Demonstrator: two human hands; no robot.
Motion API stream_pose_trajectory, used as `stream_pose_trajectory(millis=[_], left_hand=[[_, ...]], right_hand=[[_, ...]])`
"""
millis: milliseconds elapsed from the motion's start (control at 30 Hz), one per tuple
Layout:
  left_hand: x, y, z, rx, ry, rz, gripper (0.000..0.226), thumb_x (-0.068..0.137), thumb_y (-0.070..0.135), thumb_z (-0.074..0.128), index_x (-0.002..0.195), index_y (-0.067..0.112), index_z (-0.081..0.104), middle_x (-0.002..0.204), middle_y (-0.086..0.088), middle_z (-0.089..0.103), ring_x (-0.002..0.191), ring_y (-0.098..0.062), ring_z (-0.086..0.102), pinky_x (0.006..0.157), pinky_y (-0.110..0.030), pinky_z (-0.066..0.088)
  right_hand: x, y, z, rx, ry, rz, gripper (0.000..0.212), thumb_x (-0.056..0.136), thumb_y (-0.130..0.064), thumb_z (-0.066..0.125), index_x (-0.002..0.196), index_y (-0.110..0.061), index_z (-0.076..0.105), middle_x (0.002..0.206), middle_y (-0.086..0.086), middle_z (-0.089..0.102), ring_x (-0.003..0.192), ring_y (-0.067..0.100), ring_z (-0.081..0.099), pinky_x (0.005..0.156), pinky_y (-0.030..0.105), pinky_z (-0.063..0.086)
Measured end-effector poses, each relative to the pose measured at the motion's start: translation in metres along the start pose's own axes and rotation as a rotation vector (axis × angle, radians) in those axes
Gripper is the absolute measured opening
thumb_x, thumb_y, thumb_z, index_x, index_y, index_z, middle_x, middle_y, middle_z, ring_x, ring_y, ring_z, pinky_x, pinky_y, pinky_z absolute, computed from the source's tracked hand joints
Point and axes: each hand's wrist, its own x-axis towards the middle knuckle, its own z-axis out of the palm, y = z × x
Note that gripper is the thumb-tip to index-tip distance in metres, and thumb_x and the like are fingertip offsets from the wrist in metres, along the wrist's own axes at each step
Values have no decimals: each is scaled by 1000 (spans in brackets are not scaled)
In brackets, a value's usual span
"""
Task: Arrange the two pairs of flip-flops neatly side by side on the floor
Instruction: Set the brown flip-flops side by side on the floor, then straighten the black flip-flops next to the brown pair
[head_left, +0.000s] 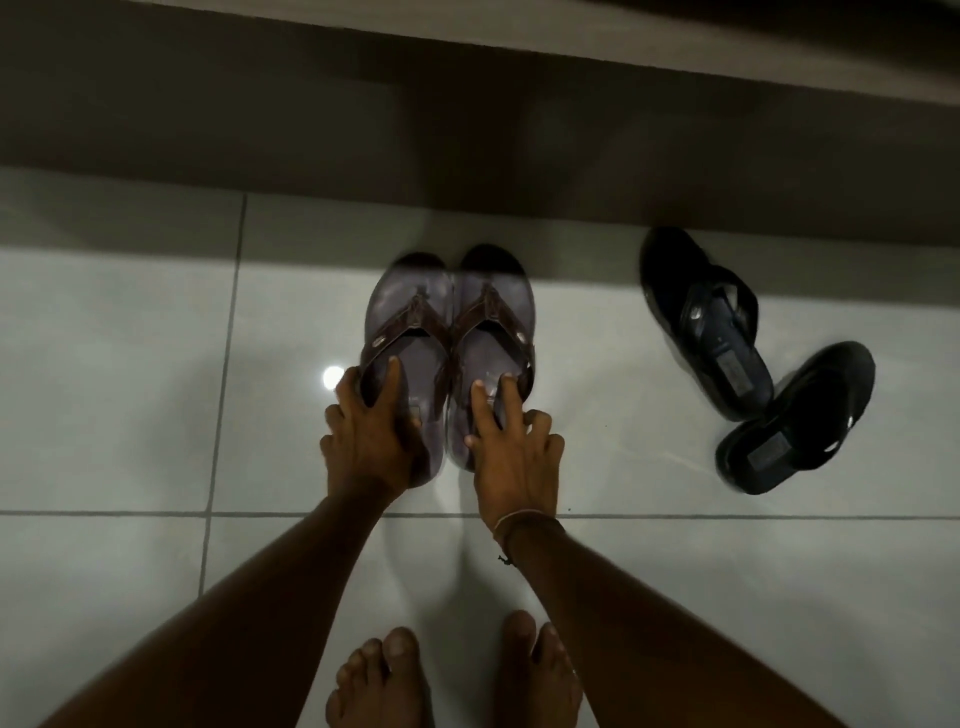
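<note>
Two brown flip-flops lie side by side and touching on the pale tiled floor, toes pointing away from me. My left hand (371, 431) grips the heel end of the left brown flip-flop (405, 322). On the heel of the right brown flip-flop (493, 322) rests my right hand (511, 447), fingers spread over it and around its edge. A pair of black flip-flops lies apart at the right: one (706, 317) angled with its toe to the upper left, the other (795, 421) crossing its heel end at a slant.
A dark step or ledge (467, 119) runs across the floor just beyond the brown pair's toes. My bare feet (452, 675) stand at the bottom middle. Open tile (130, 364) lies to the left of the brown pair.
</note>
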Motion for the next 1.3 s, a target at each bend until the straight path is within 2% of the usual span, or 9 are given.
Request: stream_pose_trajectory(millis=[133,200,300,400,600,700,800,1067,1300], left_hand=[[-19,22,-10,36,255,-88,64,91,43,66,149,43,38,163,-12,17,133,-51,37,102,-69,38],[-37,52,-9,89,314,85,59,91,39,62,147,37,43,158,-15,28,126,-46,41,100,-67,37],[-53,123,4,178,231,427,53,92,44,54,144,34,49,151,-10,46,123,-40,48,97,-57,41],[-50,211,32,109,116,577,46,98,47,52,143,36,50,151,0,46,131,-27,48,102,-47,42],[-22,333,121,372,3,850,54,95,34,58,147,30,44,155,-11,43,136,-35,43,103,-52,40],[-7,337,150,370,-38,670,68,98,40,55,159,32,25,169,-13,20,153,-37,22,114,-61,31],[-1,315,162,392,-65,715,65,104,53,38,163,35,14,175,-10,4,160,-36,5,124,-60,23],[0,292,150,337,-170,1000,61,102,43,47,159,24,38,173,-14,16,160,-36,9,125,-51,29],[5,298,150,302,-248,1018,65,99,40,54,159,22,37,172,-15,19,160,-36,11,126,-53,28]], right_hand=[[-16,10,-10,58,103,40,69,93,-45,56,157,-34,30,166,8,25,129,34,42,92,51,50],[-34,35,-17,73,138,109,66,98,-45,47,159,-33,23,166,7,25,133,33,41,95,52,49],[-53,107,-30,88,175,346,56,103,-43,41,157,-33,31,167,6,29,136,36,44,98,56,46],[-54,190,-46,116,189,655,54,103,-39,46,156,-33,34,167,10,28,139,42,39,105,59,39],[-12,271,-44,314,243,948,52,106,-42,36,157,-37,27,168,11,12,138,44,32,107,59,33],[-2,292,-38,282,225,914,54,106,-46,36,158,-38,24,170,10,2,134,42,33,103,58,35],[4,335,-45,267,214,807,57,105,-47,39,159,-38,24,171,11,-1,132,44,35,103,57,36],[31,399,-80,65,78,234,58,102,-36,53,156,-36,34,171,12,5,124,46,43,89,51,46],[36,384,-72,113,87,240,57,103,-34,54,157,-35,34,172,12,4,130,46,41,93,53,49]])
